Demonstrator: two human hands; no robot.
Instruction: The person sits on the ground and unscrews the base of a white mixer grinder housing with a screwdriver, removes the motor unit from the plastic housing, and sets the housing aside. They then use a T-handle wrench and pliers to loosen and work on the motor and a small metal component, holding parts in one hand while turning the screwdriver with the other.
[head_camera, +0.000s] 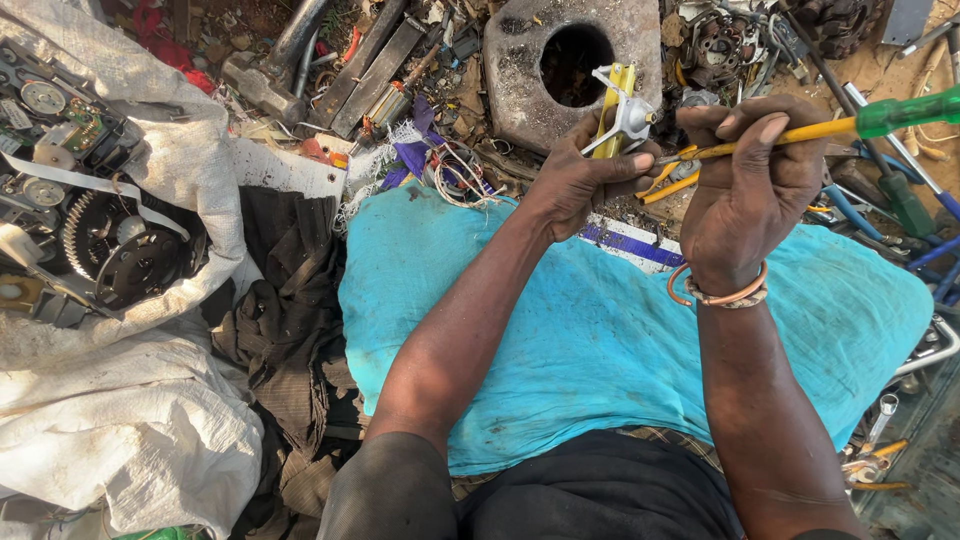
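Observation:
My left hand (578, 183) grips a small yellow and white mechanical part (622, 108) with thin arms, held up over the scrap. My right hand (748, 185) is closed around a screwdriver (860, 120) with a yellow shaft and green handle. Its tip points left at the part. A copper bangle (722, 294) circles my right wrist. Both forearms reach out over a turquoise cloth (590, 340) spread across my lap.
A grey metal block with a round hole (525, 70) lies just beyond my hands. A white sack (120, 420) holding gears and circuit boards (110, 250) sits at left. Dark rags (285, 330), loose tools (900, 190), pliers and wire scrap cover the ground.

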